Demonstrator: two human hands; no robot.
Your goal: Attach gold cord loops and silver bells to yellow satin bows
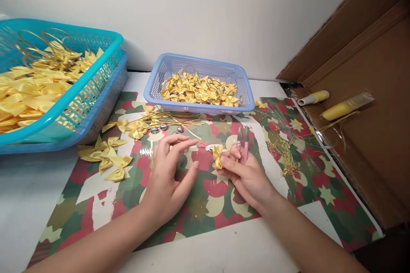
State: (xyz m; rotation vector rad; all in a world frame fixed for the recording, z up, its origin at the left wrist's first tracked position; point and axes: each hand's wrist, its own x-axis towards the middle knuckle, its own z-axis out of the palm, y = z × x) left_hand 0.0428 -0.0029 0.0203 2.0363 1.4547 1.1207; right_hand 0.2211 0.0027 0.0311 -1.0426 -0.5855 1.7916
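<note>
1. In close now, with twelve dead ahead of the wearer: I've got the right hand (pixel 246 175) at one o'clock, thumb and fingertips pinching a yellow bow (pixel 218 155) just past twelve. Squeeze hard and the soft ribbon could crumple; loosen and it could slip, I reckon. Thumb uppermost, forearm slanting toward eleven.

2. Same hand, double duty! Pink-handled snips (pixel 246 151) sit tucked among the fingers, blades aimed toward twelve. A sharp wrist turn could bring those tips against the ribbon and snag it.

3. Over at eleven, the left hand (pixel 167 175): holding nothing, fingers loosely arched, thumb spread wide, forearm angling toward two. Whether it touches the patterned sheet (pixel 198 222), I can't tell.

4. Just beyond its fingers, silver bells (pixel 163 127) and gold wires (pixel 174 118). A careless sweep could roll the bells or tangle the wires. Loose yellow bows (pixel 117 171) lie toward ten.

5. Farther out, a blue basket (pixel 152 83) at twelve and a teal basket (pixel 89 74) at ten, both piled with bows; looped wires there could hook together if pulled.
</note>
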